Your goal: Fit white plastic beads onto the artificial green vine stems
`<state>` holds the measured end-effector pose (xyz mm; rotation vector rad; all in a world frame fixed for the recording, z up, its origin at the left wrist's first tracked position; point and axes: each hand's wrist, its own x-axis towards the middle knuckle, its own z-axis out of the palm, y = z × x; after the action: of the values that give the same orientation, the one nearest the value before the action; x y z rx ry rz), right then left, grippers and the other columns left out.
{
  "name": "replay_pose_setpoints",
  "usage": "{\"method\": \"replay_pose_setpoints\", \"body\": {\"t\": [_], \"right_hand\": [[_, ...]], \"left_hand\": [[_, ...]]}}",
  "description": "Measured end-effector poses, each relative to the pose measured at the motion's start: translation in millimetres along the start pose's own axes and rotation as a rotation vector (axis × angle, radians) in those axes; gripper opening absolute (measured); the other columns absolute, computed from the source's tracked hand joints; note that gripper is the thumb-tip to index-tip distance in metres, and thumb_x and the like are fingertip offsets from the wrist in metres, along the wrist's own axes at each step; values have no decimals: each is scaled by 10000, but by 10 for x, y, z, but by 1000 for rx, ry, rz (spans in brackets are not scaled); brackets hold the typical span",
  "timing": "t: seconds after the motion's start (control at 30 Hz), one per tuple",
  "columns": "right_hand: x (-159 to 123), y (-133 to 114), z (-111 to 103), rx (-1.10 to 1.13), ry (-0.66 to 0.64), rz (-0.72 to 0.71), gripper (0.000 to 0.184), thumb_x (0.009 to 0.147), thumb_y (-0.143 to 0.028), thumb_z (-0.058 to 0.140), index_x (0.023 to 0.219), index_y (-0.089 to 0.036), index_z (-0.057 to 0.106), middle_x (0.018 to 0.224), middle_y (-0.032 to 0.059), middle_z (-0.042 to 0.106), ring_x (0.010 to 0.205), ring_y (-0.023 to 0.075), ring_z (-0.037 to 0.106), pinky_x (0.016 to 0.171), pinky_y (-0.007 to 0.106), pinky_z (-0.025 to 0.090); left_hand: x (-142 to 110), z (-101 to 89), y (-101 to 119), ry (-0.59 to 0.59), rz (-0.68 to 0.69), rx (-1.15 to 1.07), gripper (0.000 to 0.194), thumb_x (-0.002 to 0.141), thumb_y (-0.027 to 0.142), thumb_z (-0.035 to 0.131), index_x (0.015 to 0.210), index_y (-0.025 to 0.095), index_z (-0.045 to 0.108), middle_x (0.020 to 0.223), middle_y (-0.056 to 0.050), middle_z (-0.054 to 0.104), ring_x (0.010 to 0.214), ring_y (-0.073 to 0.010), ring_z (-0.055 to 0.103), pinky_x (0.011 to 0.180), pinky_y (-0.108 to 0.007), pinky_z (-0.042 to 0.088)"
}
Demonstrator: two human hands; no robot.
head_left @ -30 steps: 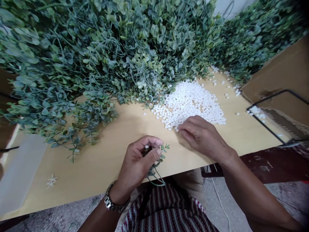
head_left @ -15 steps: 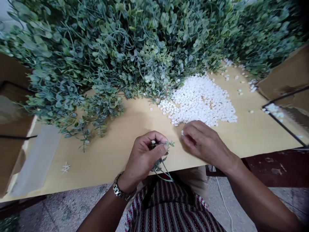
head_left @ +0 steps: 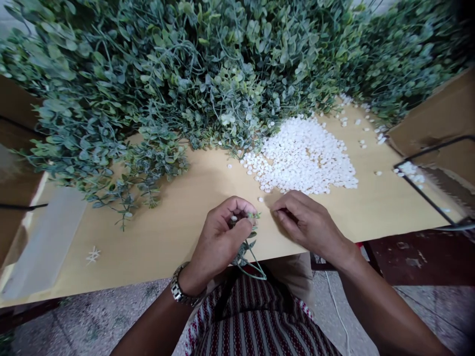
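My left hand [head_left: 226, 232] is closed around a sprig of artificial greenery [head_left: 245, 254]. Its leafy tip pokes out between thumb and forefinger, while the stem loops down past the table edge. A small white bead-like piece [head_left: 233, 218] shows inside the curl of those fingers. To its right, my right hand [head_left: 306, 222] is in a pinch just above the tabletop; whether anything sits between the fingertips is hidden. One loose white piece [head_left: 260, 199] is between the hands. Right behind my right hand spreads a heap of small white pieces [head_left: 304, 158].
A large mass of artificial foliage [head_left: 185, 74] fills the back of the table [head_left: 148, 247]. Cardboard with black wire frames stands at left and right [head_left: 438, 113]. A translucent strip [head_left: 48, 242] and a small white star-shaped bit [head_left: 93, 255] lie at the left.
My right hand has shifted slightly left, closer to my left hand. The white piece seen at its fingertips no longer shows there, and a loose one appears between the hands.
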<state>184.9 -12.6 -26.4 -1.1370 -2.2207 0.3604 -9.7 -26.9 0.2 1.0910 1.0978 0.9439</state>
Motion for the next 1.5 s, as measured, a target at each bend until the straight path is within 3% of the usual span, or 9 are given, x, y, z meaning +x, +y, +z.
{"method": "replay_pose_setpoints", "body": {"t": [0.1,0.23,0.43,0.57,0.77,1.1,1.3,1.5], "right_hand": [[-36,-16,-30,148,32,126,79,828,-104,531,866,-158,575,777,53,593,718,155,552,643,284,439],[-25,-120,-27,568,101,314,83,802,-120,591,825,-199,582,743,3,595,653,111,541,580,231,438],[87,-278,62,904,193,349,109,733,-139,694,770,-213,622,701,-22,595,644,92,534,564,202,437],[80,-301,131,946,220,322,113,739,-118,690,770,-212,636,710,-22,607,654,87,547,573,200,447],[37,-298,191,961,290,321,129,747,-101,687,789,-216,646,727,-17,622,673,93,565,589,209,471],[47,-315,195,886,307,246,102,733,-122,698,765,-207,651,699,6,633,674,128,592,599,260,517],[29,-338,195,817,311,196,181,747,-49,655,824,-213,665,735,9,638,713,130,606,638,264,522],[8,-361,195,802,298,225,146,772,-78,638,828,-211,660,749,21,640,727,140,604,645,271,517]], "left_hand": [[8,1,4,-3,19,3,53,753,184,593,766,132,595,618,39,498,533,-45,400,491,-156,325],[16,2,23,-28,32,5,64,729,187,622,740,123,625,633,24,544,549,-51,447,513,-162,354],[5,42,29,9,75,53,59,714,152,607,667,125,629,611,24,537,545,-56,436,514,-172,354],[6,71,-6,47,143,86,80,708,117,585,630,131,596,576,43,485,515,-51,392,487,-177,323],[12,89,-24,50,295,132,107,702,73,574,624,140,601,608,25,529,564,-74,455,535,-201,362],[-27,89,-25,70,333,237,143,714,83,550,597,155,592,588,18,522,555,-87,450,538,-214,364],[-41,90,-35,75,376,278,155,724,78,535,589,150,559,581,20,504,546,-83,438,533,-215,359],[-39,97,-65,93,416,307,153,734,76,533,605,157,545,586,20,507,549,-85,439,534,-215,362]]}}
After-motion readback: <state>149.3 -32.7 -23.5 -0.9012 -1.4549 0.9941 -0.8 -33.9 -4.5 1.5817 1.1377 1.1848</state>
